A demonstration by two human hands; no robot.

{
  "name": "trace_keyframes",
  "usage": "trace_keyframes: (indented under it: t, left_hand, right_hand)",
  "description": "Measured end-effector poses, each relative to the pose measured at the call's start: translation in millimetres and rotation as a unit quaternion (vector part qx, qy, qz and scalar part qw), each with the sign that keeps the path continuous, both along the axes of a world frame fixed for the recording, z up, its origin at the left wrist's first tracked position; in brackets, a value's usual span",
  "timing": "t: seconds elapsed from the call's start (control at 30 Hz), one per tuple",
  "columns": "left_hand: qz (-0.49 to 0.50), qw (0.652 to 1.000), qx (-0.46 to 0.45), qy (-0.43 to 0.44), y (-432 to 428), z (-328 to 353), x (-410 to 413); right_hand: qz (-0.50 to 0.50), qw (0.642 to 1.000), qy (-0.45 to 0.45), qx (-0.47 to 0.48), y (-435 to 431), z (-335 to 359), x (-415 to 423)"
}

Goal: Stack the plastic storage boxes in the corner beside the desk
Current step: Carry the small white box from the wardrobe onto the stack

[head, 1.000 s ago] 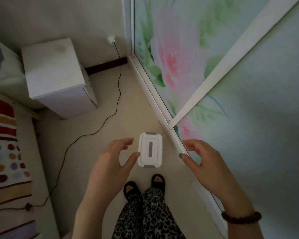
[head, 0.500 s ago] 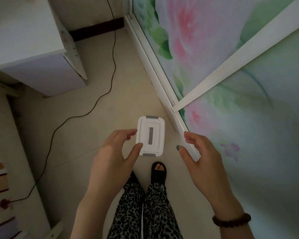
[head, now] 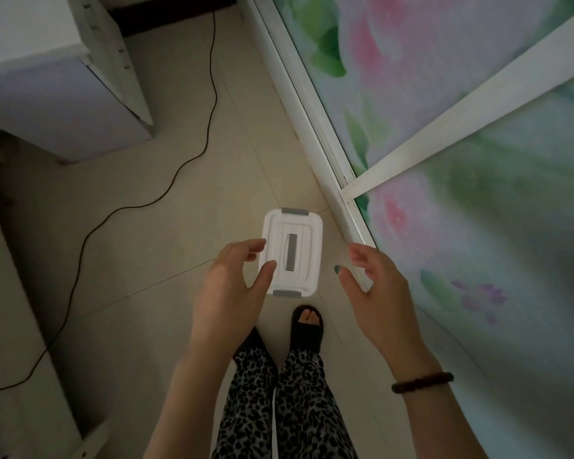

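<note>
Two hands show on my feed, both held over the floor (head: 153, 246) and both empty. One white plastic storage box (head: 307, 256) lies flat on the tiles with its lid on, and I take it as my marker. The lid carries a grey strip (head: 292, 253) down its middle, a grey clip (head: 295, 212) at the far short end and a second grey clip (head: 287, 293) at the near short end.

The left hand (head: 232, 286) is at the box's left side, fingers spread and gently curved, gripping nothing. Its thumb (head: 264, 274) and forefinger tip overlap the box's left edge from my angle, and I cannot tell whether they touch it or hang above it. The right hand (head: 376, 289) is to the box's right and apart from it, palm turned toward the box, fingers relaxed and slightly bent, holding nothing. Its thumbnail is painted green, and a dark bead bracelet (head: 421, 382) sits on that wrist.

Just right of the box runs the white bottom rail (head: 312, 127) of a sliding door (head: 444, 77) printed with pink flowers and green leaves. On the near side of the box a foot in a black open-toed sandal (head: 307, 336) stands on the tiles, with leopard-print trousers (head: 305, 415) above it. Beyond the box to the left stands a white cabinet (head: 47, 87), and a black cable (head: 209, 94) trails over the floor between cabinet and box.
</note>
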State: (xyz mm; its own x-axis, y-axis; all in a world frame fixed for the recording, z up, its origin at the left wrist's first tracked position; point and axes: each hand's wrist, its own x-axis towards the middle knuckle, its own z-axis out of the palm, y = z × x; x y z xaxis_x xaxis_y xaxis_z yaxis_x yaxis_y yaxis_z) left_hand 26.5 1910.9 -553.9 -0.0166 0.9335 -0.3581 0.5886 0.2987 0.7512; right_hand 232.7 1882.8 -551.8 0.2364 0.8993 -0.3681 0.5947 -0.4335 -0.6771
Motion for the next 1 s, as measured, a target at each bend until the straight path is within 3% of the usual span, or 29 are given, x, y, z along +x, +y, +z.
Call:
trace_keyframes:
  t: [0.27, 0.6, 1.0]
  left_hand:
    - [0.033, 0.998, 0.008, 0.049, 7, -69, 22]
    - [0.046, 0.995, -0.054, 0.071, 14, -168, 40]
    - [0.032, 0.985, -0.134, 0.108, 22, -265, 40]
  right_hand:
    - [-0.007, 0.999, -0.025, -0.037, 18, -64, 22]
    - [-0.084, 0.993, 0.008, -0.077, 23, -146, 38]
    - [-0.085, 0.986, 0.026, -0.144, 33, -239, 52]
